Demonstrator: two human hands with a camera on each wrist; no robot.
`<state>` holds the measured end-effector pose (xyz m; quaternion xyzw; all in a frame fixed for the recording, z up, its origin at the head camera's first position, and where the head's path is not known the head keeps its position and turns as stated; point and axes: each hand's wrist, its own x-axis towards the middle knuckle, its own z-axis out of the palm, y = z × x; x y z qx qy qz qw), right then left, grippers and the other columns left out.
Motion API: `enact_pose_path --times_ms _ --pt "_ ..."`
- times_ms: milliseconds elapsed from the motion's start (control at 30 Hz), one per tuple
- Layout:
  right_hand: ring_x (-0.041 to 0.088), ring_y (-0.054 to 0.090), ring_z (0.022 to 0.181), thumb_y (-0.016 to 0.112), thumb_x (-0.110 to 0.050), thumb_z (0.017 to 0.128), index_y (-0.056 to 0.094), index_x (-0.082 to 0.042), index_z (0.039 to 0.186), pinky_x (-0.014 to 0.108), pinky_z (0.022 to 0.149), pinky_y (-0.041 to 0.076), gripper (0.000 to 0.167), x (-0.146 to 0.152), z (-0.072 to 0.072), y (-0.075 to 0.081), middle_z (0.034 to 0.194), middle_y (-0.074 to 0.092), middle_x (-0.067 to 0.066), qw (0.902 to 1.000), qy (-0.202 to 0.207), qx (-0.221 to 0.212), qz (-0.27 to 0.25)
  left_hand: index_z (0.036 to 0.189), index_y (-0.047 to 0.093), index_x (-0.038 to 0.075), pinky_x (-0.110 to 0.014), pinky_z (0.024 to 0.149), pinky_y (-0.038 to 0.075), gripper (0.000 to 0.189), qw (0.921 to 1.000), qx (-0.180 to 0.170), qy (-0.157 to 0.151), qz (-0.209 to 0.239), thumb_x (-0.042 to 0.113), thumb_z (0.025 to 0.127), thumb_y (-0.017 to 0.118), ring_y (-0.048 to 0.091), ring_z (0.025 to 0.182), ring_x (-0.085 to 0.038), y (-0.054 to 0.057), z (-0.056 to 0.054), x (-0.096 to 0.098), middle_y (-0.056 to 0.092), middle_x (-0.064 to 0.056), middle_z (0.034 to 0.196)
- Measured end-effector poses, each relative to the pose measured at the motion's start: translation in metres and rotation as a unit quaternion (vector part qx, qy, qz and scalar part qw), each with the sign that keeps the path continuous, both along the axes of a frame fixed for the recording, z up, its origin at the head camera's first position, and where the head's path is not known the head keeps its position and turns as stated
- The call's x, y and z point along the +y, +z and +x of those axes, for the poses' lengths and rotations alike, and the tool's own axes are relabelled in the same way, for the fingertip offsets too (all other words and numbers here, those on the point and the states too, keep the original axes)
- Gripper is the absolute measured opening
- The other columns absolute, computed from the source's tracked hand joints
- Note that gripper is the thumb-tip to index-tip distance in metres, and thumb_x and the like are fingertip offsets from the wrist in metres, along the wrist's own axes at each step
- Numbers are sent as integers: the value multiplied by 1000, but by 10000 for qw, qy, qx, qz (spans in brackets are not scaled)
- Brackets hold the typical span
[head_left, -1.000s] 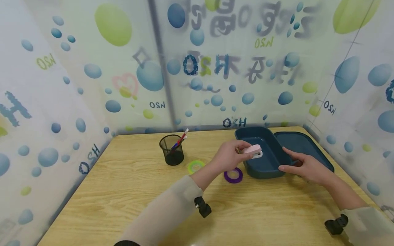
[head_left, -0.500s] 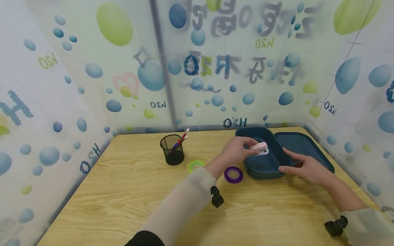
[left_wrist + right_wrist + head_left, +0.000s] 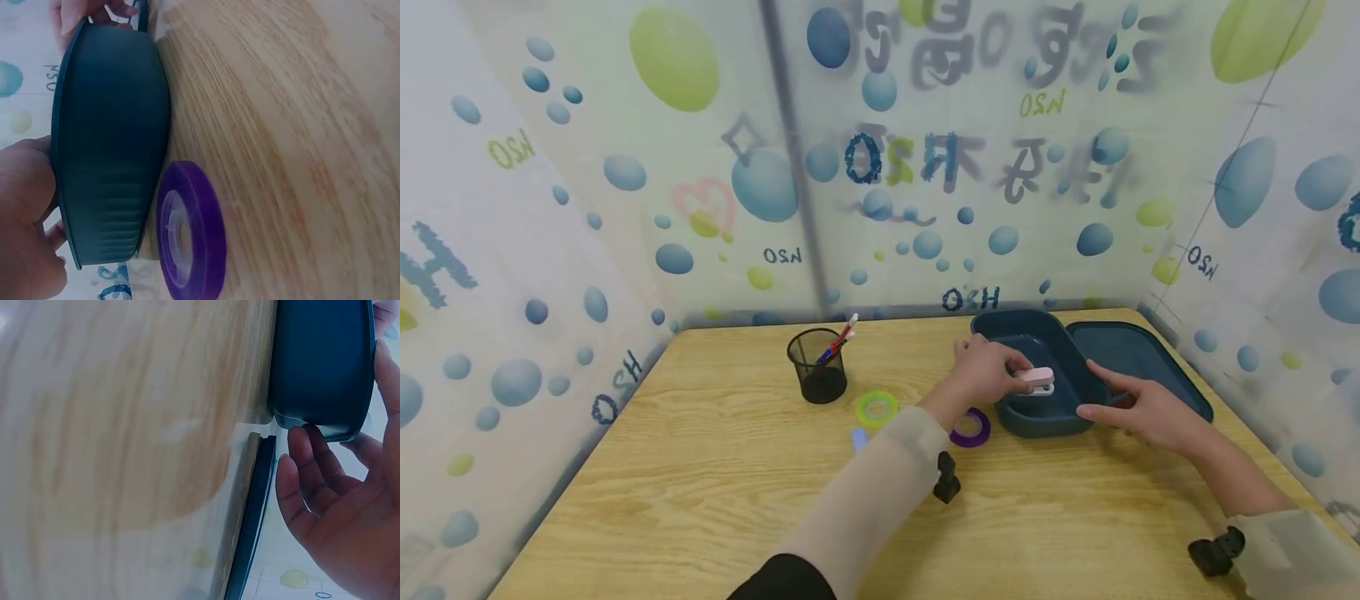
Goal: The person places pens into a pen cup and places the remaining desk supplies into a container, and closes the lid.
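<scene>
A small pink and white stapler [image 3: 1040,376] is pinched between the thumb and fingers of my left hand [image 3: 983,372], low inside the dark teal box [image 3: 1047,427]. Whether its base touches the box floor I cannot tell. At the box's right side, my right hand [image 3: 1142,410] grips the wall, thumb on the near part of the rim and fingers farther back. In the right wrist view the fingers [image 3: 306,456] press against the outer wall. The left wrist view has the box wall [image 3: 112,125] hiding the stapler.
Right of the box lies a matching flat lid [image 3: 1138,354]. A purple tape roll [image 3: 974,428] sits by the box's near left corner. Farther left are a yellow-green tape roll [image 3: 877,409], a pale blue object [image 3: 859,438] partly under the sleeve, and a black mesh cup [image 3: 822,384] with pens.
My left hand has carried the stapler rightward and then lower into the box. The pale blue object has come into view beside the left sleeve. My right hand keeps its place on the box.
</scene>
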<state>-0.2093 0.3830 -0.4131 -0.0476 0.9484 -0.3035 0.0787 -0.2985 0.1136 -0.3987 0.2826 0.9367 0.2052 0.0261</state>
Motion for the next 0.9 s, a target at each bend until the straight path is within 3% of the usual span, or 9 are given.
enact_pose_path --times_ms 333,633,767,900 --pt "36 67 113 72 -59 103 23 -14 176 36 76 54 99 1 1 -1 154 49 43 10000 -7 44 37 117 86 40 -56 120 21 25 9992 -301 -240 -82 48 94 86 47 117 -15 -1 -5 6 75 24 94" --pt "41 67 120 72 -59 102 24 -17 176 36 79 55 98 0 1 1 158 46 44 9999 0 112 -60 107 88 40 -65 135 7 13 9980 -577 -180 -195 45 96 86 50 151 -24 5 -3 9 78 24 109" --pt "38 68 118 73 -58 103 24 -16 176 36 77 54 98 -1 3 1 157 47 43 9999 -17 76 -81 113 87 39 -64 136 8 19 9978 -608 -247 -107 46 95 85 54 146 -17 4 -4 7 79 25 111" --pt "37 68 116 72 -58 103 23 -15 176 36 77 55 97 0 3 0 156 48 43 9999 15 57 -87 124 84 37 -57 128 20 29 9983 -381 -435 65 47 97 84 60 134 -9 2 -6 -2 80 23 118"
